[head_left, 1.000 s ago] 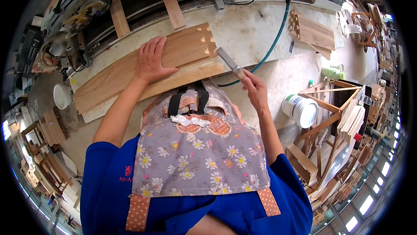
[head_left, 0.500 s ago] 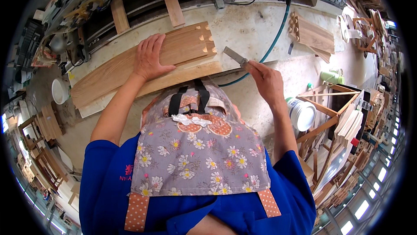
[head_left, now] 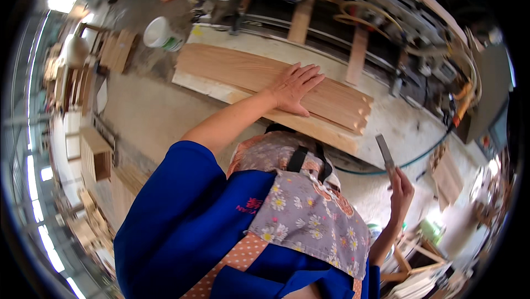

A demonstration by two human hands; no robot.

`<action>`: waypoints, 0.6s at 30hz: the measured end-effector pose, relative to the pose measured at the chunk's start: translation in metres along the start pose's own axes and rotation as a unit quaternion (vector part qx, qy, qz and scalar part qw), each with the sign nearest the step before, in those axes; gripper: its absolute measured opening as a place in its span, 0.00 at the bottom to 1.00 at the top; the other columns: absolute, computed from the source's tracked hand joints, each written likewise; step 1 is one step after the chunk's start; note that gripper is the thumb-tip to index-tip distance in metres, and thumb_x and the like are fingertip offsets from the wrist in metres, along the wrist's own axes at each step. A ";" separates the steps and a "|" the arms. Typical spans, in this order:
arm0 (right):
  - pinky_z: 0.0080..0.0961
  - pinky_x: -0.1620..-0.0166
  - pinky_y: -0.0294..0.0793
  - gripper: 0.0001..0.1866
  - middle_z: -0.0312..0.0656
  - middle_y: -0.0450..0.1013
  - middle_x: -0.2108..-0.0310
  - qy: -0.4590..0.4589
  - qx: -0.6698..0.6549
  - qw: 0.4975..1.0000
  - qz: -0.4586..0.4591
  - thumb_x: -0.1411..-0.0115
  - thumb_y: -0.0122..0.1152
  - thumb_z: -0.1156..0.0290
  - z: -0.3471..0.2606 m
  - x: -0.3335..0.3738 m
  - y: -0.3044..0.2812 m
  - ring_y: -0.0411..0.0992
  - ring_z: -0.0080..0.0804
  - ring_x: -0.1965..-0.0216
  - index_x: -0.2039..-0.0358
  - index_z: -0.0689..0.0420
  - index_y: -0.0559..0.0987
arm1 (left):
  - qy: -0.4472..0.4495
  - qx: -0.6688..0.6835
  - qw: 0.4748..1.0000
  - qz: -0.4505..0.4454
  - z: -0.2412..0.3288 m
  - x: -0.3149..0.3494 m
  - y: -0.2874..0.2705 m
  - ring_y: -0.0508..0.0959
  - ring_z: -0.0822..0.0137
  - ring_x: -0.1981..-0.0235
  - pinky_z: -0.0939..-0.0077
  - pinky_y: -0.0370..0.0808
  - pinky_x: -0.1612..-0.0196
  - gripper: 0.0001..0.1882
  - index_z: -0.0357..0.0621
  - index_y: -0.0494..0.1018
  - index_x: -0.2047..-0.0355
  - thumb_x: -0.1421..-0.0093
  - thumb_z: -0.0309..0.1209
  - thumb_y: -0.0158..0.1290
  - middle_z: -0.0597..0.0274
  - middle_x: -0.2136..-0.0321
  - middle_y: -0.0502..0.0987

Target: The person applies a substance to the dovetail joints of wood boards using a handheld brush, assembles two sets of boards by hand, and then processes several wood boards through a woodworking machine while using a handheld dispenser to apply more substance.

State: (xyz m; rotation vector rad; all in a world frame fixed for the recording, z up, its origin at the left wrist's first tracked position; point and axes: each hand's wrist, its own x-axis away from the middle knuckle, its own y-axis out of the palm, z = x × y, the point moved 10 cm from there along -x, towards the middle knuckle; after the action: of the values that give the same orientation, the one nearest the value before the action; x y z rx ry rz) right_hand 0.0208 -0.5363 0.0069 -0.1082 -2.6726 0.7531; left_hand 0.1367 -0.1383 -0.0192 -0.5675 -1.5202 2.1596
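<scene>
Notched wooden board [head_left: 251, 72]: lies flat, lengthwise along the near side of the pale table [head_left: 397, 119], pale notches at its right end; a lighter wooden strip [head_left: 323, 131] runs along its near edge.

Risks, as judged. (1) Board slip: only one palm bears on it, near mid-length, so a sideways push at the notched end could swing or slide it. (2) Chipped notch rims: likely cause, the flat metal-bladed tool [head_left: 383, 151] meeting the end grain at a steep angle or with too much force. (3) Cut fingers: a blade skidding leftward over the board would run toward the spread hand. (4) Snag: the teal hose [head_left: 359, 173] passes beside the tool, past the board's right end.

Pose. Left hand [head_left: 295, 88]: palm down on the board, fingers extended toward its far edge, thumb apart toward the near edge; gripping nothing. Right hand [head_left: 401, 187]: closed on the tool's lower end, beyond the notched end, elbow bent; blade angled up and away from the fingers, clear of the board. Fingers hide the grip; file or scraper, cannot tell.
</scene>
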 end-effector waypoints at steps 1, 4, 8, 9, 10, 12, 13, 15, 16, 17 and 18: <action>0.13 0.80 0.58 0.20 0.34 0.71 0.79 0.041 -0.020 0.998 -0.030 0.38 0.56 0.62 0.001 0.002 0.002 0.59 0.13 0.83 0.51 0.62 0.76 | -0.022 -0.006 1.000 -0.008 -0.009 0.010 -0.002 0.52 0.52 0.35 0.54 0.46 0.34 0.58 0.44 0.52 0.37 0.65 0.52 0.66 0.48 0.38 0.54; 0.10 0.84 0.47 0.25 0.32 0.68 0.81 0.065 -0.106 0.990 -0.074 0.39 0.56 0.56 -0.006 0.010 0.013 0.51 0.10 0.87 0.48 0.60 0.74 | -0.116 -0.036 0.992 -0.022 -0.065 0.056 -0.024 0.48 0.52 0.34 0.55 0.42 0.33 0.58 0.43 0.51 0.37 0.65 0.52 0.66 0.48 0.37 0.53; 0.10 0.84 0.45 0.28 0.31 0.66 0.82 0.014 -0.133 0.983 -0.129 0.40 0.56 0.52 -0.056 -0.003 0.043 0.50 0.09 0.88 0.46 0.60 0.73 | -0.131 -0.031 0.991 -0.021 -0.094 0.078 -0.044 0.51 0.52 0.35 0.55 0.44 0.34 0.56 0.37 0.54 0.39 0.64 0.55 0.64 0.47 0.39 0.56; 0.10 0.84 0.45 0.28 0.31 0.66 0.82 -0.003 -0.116 0.984 -0.138 0.41 0.57 0.54 -0.079 -0.008 0.054 0.50 0.09 0.87 0.47 0.61 0.74 | -0.127 -0.022 0.991 -0.026 -0.094 0.075 -0.043 0.51 0.52 0.35 0.55 0.43 0.33 0.57 0.36 0.54 0.39 0.64 0.55 0.65 0.46 0.39 0.57; 0.10 0.84 0.46 0.27 0.31 0.66 0.82 -0.022 -0.101 0.983 -0.151 0.41 0.57 0.55 -0.101 -0.007 0.045 0.51 0.09 0.87 0.47 0.61 0.74 | -0.119 -0.013 0.993 -0.021 -0.070 0.061 -0.046 0.51 0.52 0.35 0.55 0.43 0.33 0.57 0.34 0.54 0.39 0.64 0.55 0.65 0.45 0.40 0.57; 0.10 0.83 0.48 0.25 0.31 0.67 0.82 -0.042 -0.078 0.980 -0.180 0.41 0.56 0.59 -0.135 -0.021 0.064 0.53 0.09 0.86 0.48 0.62 0.74 | -0.105 -0.032 0.994 -0.024 -0.052 0.044 -0.038 0.52 0.52 0.35 0.55 0.43 0.33 0.57 0.33 0.56 0.40 0.63 0.57 0.63 0.45 0.41 0.59; 0.10 0.84 0.45 0.25 0.28 0.65 0.82 -0.104 -0.046 0.975 -0.192 0.39 0.53 0.58 -0.164 -0.022 0.089 0.51 0.08 0.87 0.47 0.61 0.74 | -0.093 -0.041 0.994 -0.025 -0.047 0.042 -0.041 0.53 0.52 0.35 0.55 0.44 0.33 0.57 0.32 0.56 0.41 0.63 0.59 0.63 0.45 0.41 0.60; 0.11 0.79 0.58 0.22 0.33 0.71 0.75 -0.085 -0.024 0.973 -0.214 0.45 0.55 0.70 -0.219 -0.018 0.137 0.63 0.13 0.79 0.49 0.62 0.76 | -0.083 -0.031 0.996 -0.031 -0.040 0.041 -0.050 0.52 0.53 0.35 0.56 0.43 0.33 0.57 0.32 0.56 0.41 0.62 0.61 0.61 0.45 0.40 0.58; 0.12 0.77 0.61 0.21 0.33 0.72 0.74 -0.097 0.034 0.972 -0.210 0.45 0.55 0.74 -0.241 -0.021 0.163 0.65 0.14 0.77 0.49 0.60 0.76 | -0.081 -0.023 0.996 -0.035 -0.037 0.043 -0.051 0.51 0.53 0.34 0.56 0.42 0.33 0.57 0.33 0.56 0.40 0.62 0.62 0.60 0.45 0.39 0.57; 0.14 0.73 0.66 0.21 0.34 0.73 0.72 -0.106 0.068 0.965 -0.228 0.45 0.56 0.76 -0.267 -0.016 0.183 0.67 0.16 0.75 0.49 0.59 0.76 | -0.083 0.005 0.997 -0.005 -0.029 0.047 -0.056 0.51 0.53 0.34 0.56 0.41 0.32 0.57 0.33 0.56 0.40 0.61 0.62 0.60 0.46 0.39 0.56; 0.17 0.67 0.70 0.21 0.36 0.75 0.69 -0.146 0.093 0.955 -0.242 0.45 0.58 0.76 -0.298 -0.012 0.214 0.69 0.19 0.72 0.49 0.59 0.76 | -0.084 0.029 0.996 0.021 -0.033 0.053 -0.053 0.50 0.52 0.34 0.56 0.41 0.32 0.56 0.33 0.56 0.40 0.60 0.61 0.59 0.47 0.38 0.56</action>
State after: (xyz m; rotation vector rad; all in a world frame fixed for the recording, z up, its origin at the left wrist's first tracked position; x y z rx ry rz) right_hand 0.1350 -0.2090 0.1278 0.7319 -2.6990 0.8983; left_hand 0.1180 -0.0673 0.0165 -0.4099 -1.5374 2.3272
